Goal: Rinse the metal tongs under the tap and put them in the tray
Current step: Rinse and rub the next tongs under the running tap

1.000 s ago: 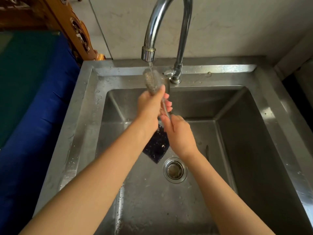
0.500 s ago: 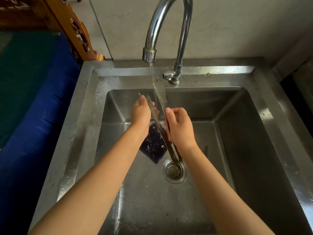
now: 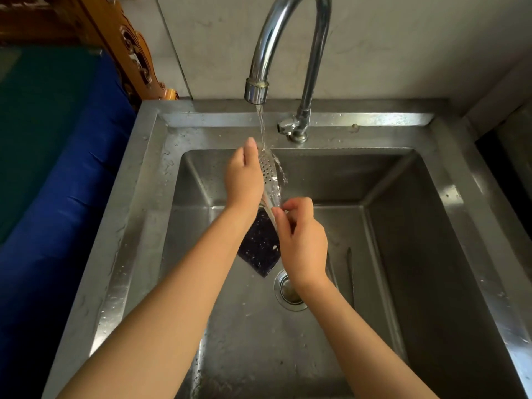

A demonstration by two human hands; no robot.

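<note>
— So, mid-rinse, by the look of it?

— Seems so. Metal tongs held over the sink, perforated head up, right under the stream from the tap. Tilted, probably for run-off down the length and into the basin.

— Hands?

— Left hand laid flat against the head, fingers straight, thumb hidden; likely rubbing the holes clean. Right hand pinching the lower shank between thumb and fingertips, steadying from below, mostly out of the splash.

— Anything else in the basin?

— Dark speckled pad lying on the bottom beside the drain, below the tongs.

— And the tray?

— Nowhere in view. Rinse not yet finished anyway. Wet steel, so worth a firmer grip before carrying.
</note>
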